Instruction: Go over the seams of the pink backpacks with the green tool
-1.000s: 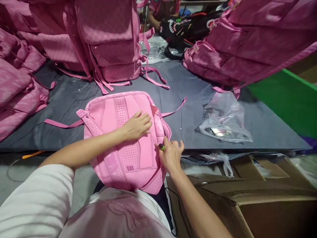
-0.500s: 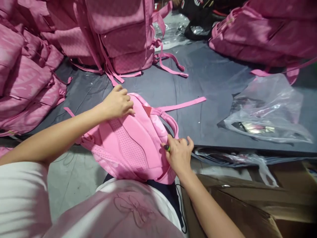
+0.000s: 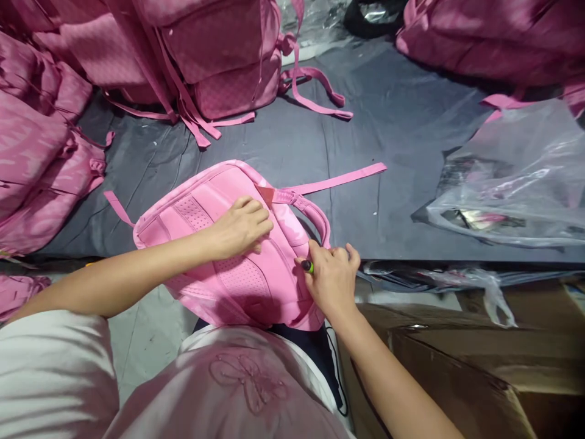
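Observation:
A pink backpack (image 3: 242,277) lies back side up across the table's front edge and my lap, its perforated back pads showing. My left hand (image 3: 244,227) rests on the middle of the back panel with fingers curled; whether it pinches the fabric cannot be made out. At the backpack's right side, my right hand (image 3: 331,271) holds a small black and green tool (image 3: 308,266) between thumb and fingers, close against the pink fabric. One loose strap (image 3: 350,178) stretches right over the table, and a handle loop curves above my right hand.
Pink backpacks (image 3: 223,55) stand at the back left, with more (image 3: 31,152) at the far left and another (image 3: 493,42) back right. A clear plastic bag (image 3: 516,183) lies on the dark table (image 3: 388,134). Cardboard boxes (image 3: 439,366) are below right.
My left hand has moved from the backpack's upper edge down onto its back panel. The backpack's upper left part now lies spread out. The view has shifted slightly downward.

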{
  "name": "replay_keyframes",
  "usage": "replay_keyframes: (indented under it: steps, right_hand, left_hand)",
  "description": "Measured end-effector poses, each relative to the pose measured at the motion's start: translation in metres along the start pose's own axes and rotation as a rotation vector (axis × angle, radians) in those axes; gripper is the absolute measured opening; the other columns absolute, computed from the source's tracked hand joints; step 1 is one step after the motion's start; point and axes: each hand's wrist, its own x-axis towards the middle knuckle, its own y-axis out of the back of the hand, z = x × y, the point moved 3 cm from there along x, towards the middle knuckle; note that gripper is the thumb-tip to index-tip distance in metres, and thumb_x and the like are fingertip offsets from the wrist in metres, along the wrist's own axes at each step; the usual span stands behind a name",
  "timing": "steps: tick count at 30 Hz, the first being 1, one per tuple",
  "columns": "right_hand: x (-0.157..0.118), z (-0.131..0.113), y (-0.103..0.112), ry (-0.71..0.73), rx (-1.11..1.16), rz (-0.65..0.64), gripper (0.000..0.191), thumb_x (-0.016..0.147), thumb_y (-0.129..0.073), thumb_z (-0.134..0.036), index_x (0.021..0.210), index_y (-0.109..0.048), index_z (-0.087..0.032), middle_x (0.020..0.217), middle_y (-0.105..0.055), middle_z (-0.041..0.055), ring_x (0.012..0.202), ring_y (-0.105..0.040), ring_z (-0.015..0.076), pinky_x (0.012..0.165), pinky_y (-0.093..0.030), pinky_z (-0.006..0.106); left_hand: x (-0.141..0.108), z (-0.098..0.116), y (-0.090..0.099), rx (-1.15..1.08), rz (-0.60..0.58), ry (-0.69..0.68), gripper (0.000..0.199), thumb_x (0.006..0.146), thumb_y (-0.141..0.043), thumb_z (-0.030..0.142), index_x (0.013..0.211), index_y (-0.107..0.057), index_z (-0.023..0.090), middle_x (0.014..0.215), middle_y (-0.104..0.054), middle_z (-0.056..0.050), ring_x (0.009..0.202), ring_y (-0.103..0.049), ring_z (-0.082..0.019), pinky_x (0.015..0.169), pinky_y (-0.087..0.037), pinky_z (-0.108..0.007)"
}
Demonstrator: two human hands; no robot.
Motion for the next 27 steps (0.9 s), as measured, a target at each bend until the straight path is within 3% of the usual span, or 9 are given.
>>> replay_keyframes:
  steps: [4,7,9,12,14,17,21,27]
  right_hand:
    - [0.0,0.003,0.0,0.038,-0.016,0.038,0.031,0.094,-0.053,-0.021,0.122,-0.061,-0.011,0.083,-0.071,0.007,0.085,-0.052,0.0278,0.104,-0.028,0.049]
    - [0.0,0.003,0.012,0.077,-0.048,0.07,0.034,0.095,-0.055,-0.021,0.127,-0.06,-0.009,0.085,-0.07,0.008,0.084,-0.053,0.0274,0.103,-0.031,0.049]
    - [0.003,0.0,0.027,0.097,-0.058,0.181,0.035,0.096,-0.055,-0.021,0.13,-0.059,-0.011,0.096,-0.07,0.011,0.085,-0.054,0.026,0.096,-0.036,0.045]
    - [0.021,-0.011,0.043,0.225,0.042,0.305,0.027,0.097,-0.051,-0.013,0.121,-0.064,-0.016,0.1,-0.068,0.0093,0.083,-0.055,0.0206,0.079,-0.04,0.032]
    - [0.042,-0.022,0.044,0.361,0.095,0.236,0.021,0.096,-0.051,-0.01,0.106,-0.068,-0.017,0.09,-0.067,0.0056,0.079,-0.056,0.0178,0.067,-0.037,0.028]
    - [0.076,-0.038,0.036,0.482,0.026,-0.026,0.014,0.094,-0.057,-0.012,0.087,-0.067,-0.018,0.078,-0.064,0.0037,0.07,-0.056,0.0173,0.058,-0.029,0.03]
    - [0.1,-0.055,0.027,0.508,-0.108,-0.333,0.01,0.095,-0.057,-0.015,0.097,-0.067,-0.017,0.081,-0.065,0.0055,0.069,-0.06,0.02,0.054,-0.022,0.032]
    - [0.096,-0.071,0.026,0.546,-0.25,-0.386,0.021,0.1,-0.044,-0.01,0.101,-0.065,-0.013,0.096,-0.065,0.0111,0.084,-0.063,0.024,0.055,-0.025,0.032]
  left_hand:
    - [-0.016,-0.008,0.001,0.076,0.121,0.01,0.007,0.094,-0.061,0.028,0.09,-0.059,0.023,0.09,-0.068,0.001,0.092,-0.053,-0.02,0.098,-0.033,-0.039]
    - [-0.026,-0.003,-0.008,0.223,0.353,-0.047,0.021,0.098,-0.048,0.012,0.085,-0.058,0.024,0.086,-0.07,0.006,0.088,-0.056,-0.014,0.097,-0.035,-0.036]
    - [-0.03,-0.001,-0.016,0.235,0.483,-0.068,0.022,0.096,-0.05,0.009,0.082,-0.059,0.024,0.085,-0.071,0.008,0.087,-0.058,-0.012,0.096,-0.037,-0.034]
    - [-0.031,-0.001,-0.024,0.209,0.544,-0.073,0.02,0.095,-0.055,0.011,0.08,-0.06,0.023,0.083,-0.072,0.007,0.087,-0.059,-0.012,0.096,-0.039,-0.035]
    - [-0.031,-0.001,-0.025,0.204,0.545,-0.075,0.019,0.094,-0.057,0.013,0.079,-0.061,0.024,0.083,-0.072,0.006,0.087,-0.059,-0.013,0.096,-0.04,-0.035]
    - [-0.032,-0.003,-0.024,0.192,0.565,-0.059,0.018,0.094,-0.058,0.014,0.079,-0.062,0.024,0.083,-0.072,0.006,0.087,-0.059,-0.012,0.097,-0.041,-0.034]
    - [-0.035,-0.004,-0.031,0.186,0.588,-0.066,0.019,0.095,-0.057,0.015,0.078,-0.061,0.024,0.084,-0.071,0.006,0.088,-0.06,-0.012,0.101,-0.041,-0.033]
    - [-0.035,-0.009,-0.034,0.155,0.548,-0.07,0.021,0.099,-0.049,0.015,0.082,-0.06,0.022,0.088,-0.071,0.003,0.092,-0.061,-0.012,0.107,-0.041,-0.034]
